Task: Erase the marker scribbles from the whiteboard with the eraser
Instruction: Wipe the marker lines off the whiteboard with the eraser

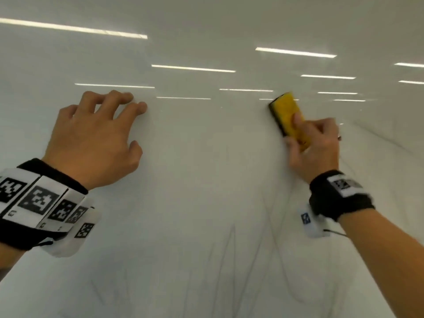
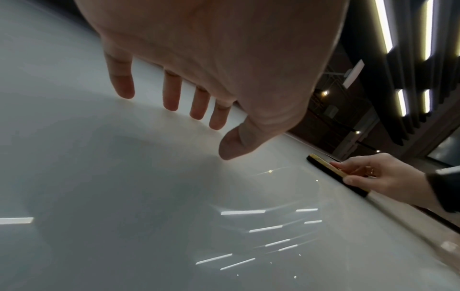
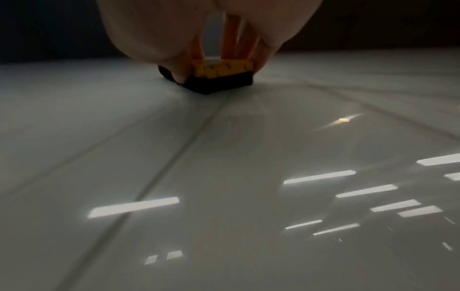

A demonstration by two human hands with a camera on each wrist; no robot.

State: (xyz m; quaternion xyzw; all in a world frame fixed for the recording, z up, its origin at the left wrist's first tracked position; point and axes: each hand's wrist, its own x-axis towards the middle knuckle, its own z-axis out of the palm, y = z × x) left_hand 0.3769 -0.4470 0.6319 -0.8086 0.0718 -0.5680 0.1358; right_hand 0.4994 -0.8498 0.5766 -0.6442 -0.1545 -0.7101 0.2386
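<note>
The glossy whiteboard (image 1: 195, 157) fills the head view. Faint grey marker scribbles (image 1: 231, 249) run across its lower middle and right, and a long stroke (image 3: 174, 157) shows in the right wrist view. My right hand (image 1: 305, 134) pinches a yellow eraser (image 1: 286, 113) by its sides. The eraser's black felt (image 3: 219, 84) lies flat against the board, at upper right. My left hand (image 1: 130, 127) is spread at upper left, fingertips (image 2: 171, 102) resting on bare board and holding nothing. The left wrist view shows the eraser (image 2: 323, 165) off to the right, apart from my left hand.
Ceiling light strips (image 1: 192, 68) reflect off the upper board. The left wrist view shows the board's edge (image 2: 398, 214) just beyond the eraser, with a dark room and ceiling lights (image 2: 383, 25) behind. Both wrists wear black bands with printed markers (image 1: 39, 200).
</note>
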